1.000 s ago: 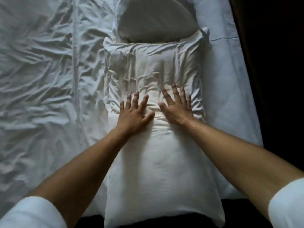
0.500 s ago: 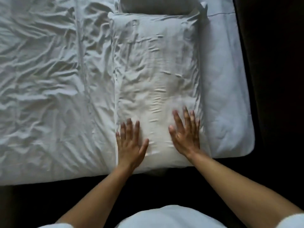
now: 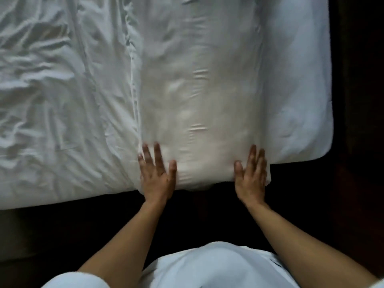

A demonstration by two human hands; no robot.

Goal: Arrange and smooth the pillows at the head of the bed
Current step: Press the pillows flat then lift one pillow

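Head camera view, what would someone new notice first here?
Two flat hands at the near end of a white pillow: the left hand on its left corner, the right hand on its right corner, fingers straight. The pillow runs lengthwise away from the person, and left of it lies a heavily wrinkled white sheet.

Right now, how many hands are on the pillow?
2. The left hand lies flat at the pillow's near left corner, and the right hand lies flat at its near right corner.

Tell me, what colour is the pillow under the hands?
White, plain with no pattern. The pillow shows best in the head view, the only view here.
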